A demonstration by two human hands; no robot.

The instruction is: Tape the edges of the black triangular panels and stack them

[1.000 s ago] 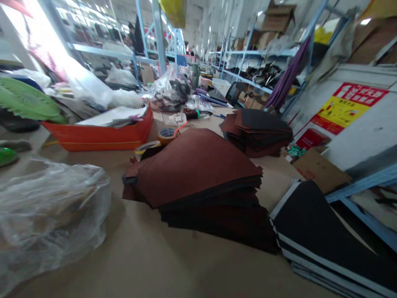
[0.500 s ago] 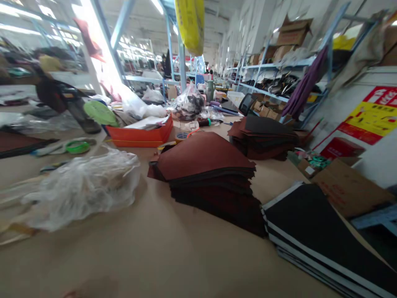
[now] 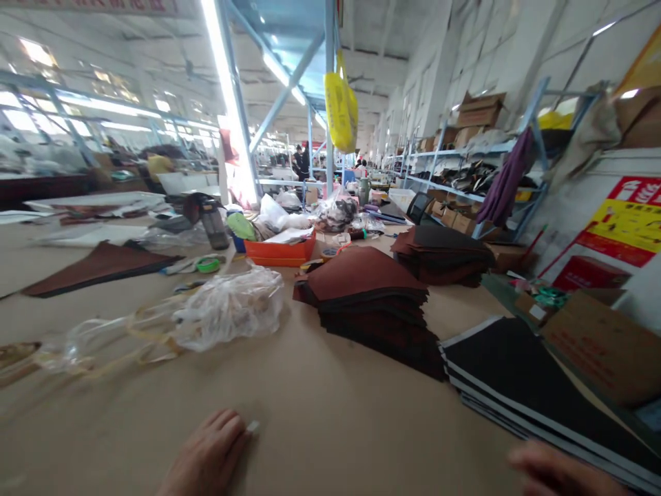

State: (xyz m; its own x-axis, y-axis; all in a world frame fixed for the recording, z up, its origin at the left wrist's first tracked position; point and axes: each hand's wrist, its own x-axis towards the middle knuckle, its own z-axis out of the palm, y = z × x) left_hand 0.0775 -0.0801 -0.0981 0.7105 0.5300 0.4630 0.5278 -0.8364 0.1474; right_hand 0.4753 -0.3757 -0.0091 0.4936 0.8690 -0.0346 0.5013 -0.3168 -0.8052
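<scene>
My left hand [image 3: 209, 455] is low over the brown tabletop [image 3: 320, 413], its fingers curled together. A small whitish piece [image 3: 253, 428] shows at its fingertips, too blurred to name more exactly. My right hand [image 3: 562, 472] is at the lower right, smeared by motion, beside the stack of black sheets with pale edges [image 3: 537, 386]. Ahead of both hands lies a stack of reddish-brown, dark-backed sheets [image 3: 366, 279]. Left of that stack sits a crumpled clear plastic bag [image 3: 232, 310].
A second brown stack [image 3: 444, 255] lies farther back. An orange box [image 3: 281, 253] holds papers, with a green tape roll [image 3: 208, 264] and a dark bottle [image 3: 213, 227] to its left. Brown sheets [image 3: 98, 269] lie at the left. A cardboard box [image 3: 604, 344] stands beyond the right edge.
The view has tilted up and swung left. My left hand has come into view almost whole, with the small whitish piece. My right hand has appeared at the lower right.
</scene>
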